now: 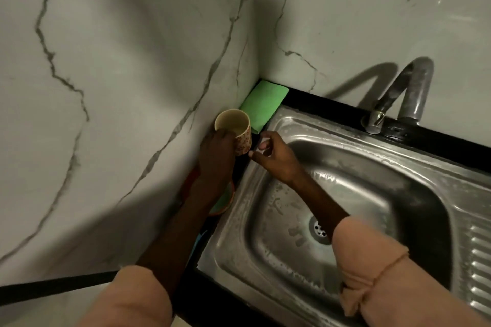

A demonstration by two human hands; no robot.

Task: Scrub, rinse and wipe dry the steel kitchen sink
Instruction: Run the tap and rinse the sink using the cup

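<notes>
Steel sink (345,156), wet and spotted with droplets, is set into the black table (414,133) in a marble-walled corner, its drain (320,229) partly behind the right forearm. At the sink's left rim, the right hand (273,152) pinches something small and pale that I cannot identify. Just beside it, the left hand (216,151) grips a patterned cup (236,130). A green cloth (263,102) lies in the corner; the tap (409,95) stands behind.

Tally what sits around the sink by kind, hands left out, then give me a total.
Cups: 1, patterned cup held by the left hand
Green cloths: 1, in the corner
Taps: 1
Sinks: 1
Red-rimmed items under the left arm: 1, partly hidden
Total: 5
</notes>
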